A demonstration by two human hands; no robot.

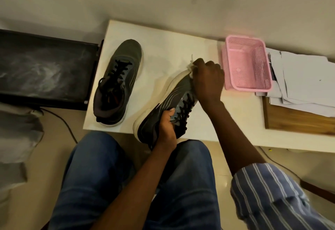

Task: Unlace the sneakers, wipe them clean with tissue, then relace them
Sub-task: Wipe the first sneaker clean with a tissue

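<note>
Two dark grey sneakers with black laces and cream soles are on the white table [163,48]. One sneaker [118,81] stands upright at the left, laced. The other sneaker [168,102] lies tilted on its side at the table's front edge. My left hand [166,126] grips it at the heel and collar. At the toe, my right hand [208,79] presses a crumpled white tissue [191,64] against the sneaker; most of the tissue is hidden under the fingers.
A pink plastic basket [248,64] stands right of the hands. Loose white papers [304,79] lie on a wooden board [297,121] at far right. A black case [45,70] sits left of the table. My jeans-clad knees [108,175] are below the table edge.
</note>
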